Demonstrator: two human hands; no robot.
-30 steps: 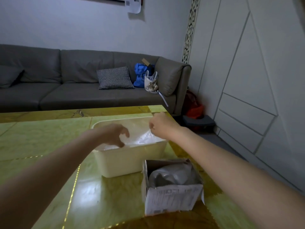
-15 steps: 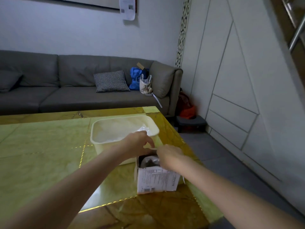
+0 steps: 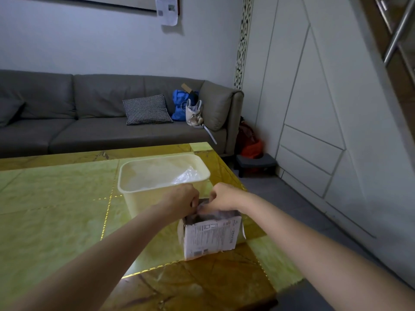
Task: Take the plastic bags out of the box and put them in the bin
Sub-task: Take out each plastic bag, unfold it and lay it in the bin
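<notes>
A small white cardboard box (image 3: 211,236) with printed text stands open on the table near its right edge. A grey plastic bag (image 3: 215,213) shows at its top. My left hand (image 3: 182,198) and my right hand (image 3: 224,197) are both at the box's far rim, fingers curled, pinching the bag between them. Just behind the box stands the cream plastic bin (image 3: 143,198), with a clear plastic bag (image 3: 186,175) lying inside at its right end.
The green and gold marble table (image 3: 56,209) stretches to the left and toward me. Its right edge lies close beside the box, with grey floor beyond. A grey sofa (image 3: 89,126) with a cushion and bags stands behind the table.
Both hands left the bin, came back to the box and now pinch the grey bag at its top. The camera has tilted and pulled back a little.
</notes>
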